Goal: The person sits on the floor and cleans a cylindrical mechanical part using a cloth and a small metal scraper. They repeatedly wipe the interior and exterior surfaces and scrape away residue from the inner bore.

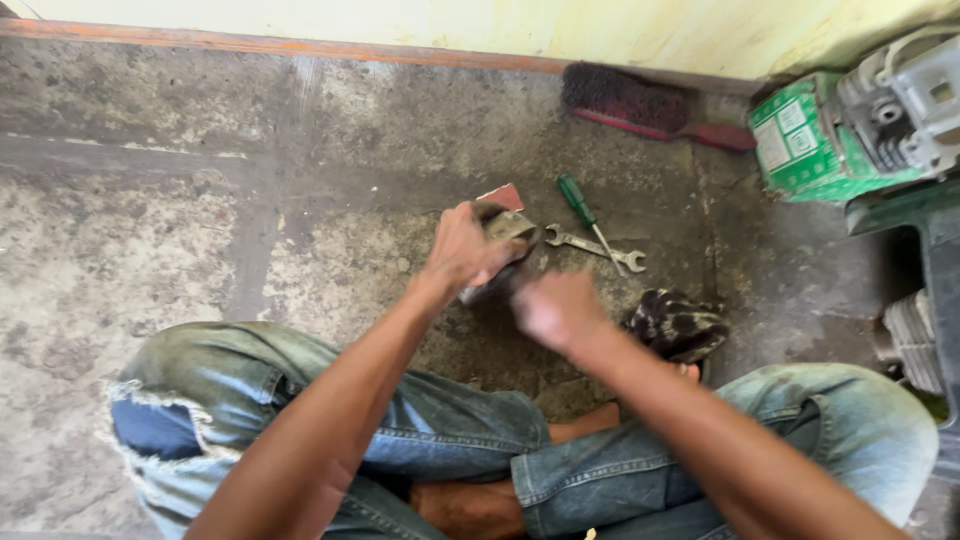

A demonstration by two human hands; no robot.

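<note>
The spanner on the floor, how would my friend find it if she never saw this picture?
Start at the green box by the wall on the right, then look left along the concrete floor to the green-handled screwdriver. The spanner lies under its tip, just beyond the left hand. It is the only bare grey metal tool, open-jawed at each end.

left: bare floor [150, 230] | ahead: wrench [595, 248], screwdriver [582, 207] | right: rag [678, 322]
</note>
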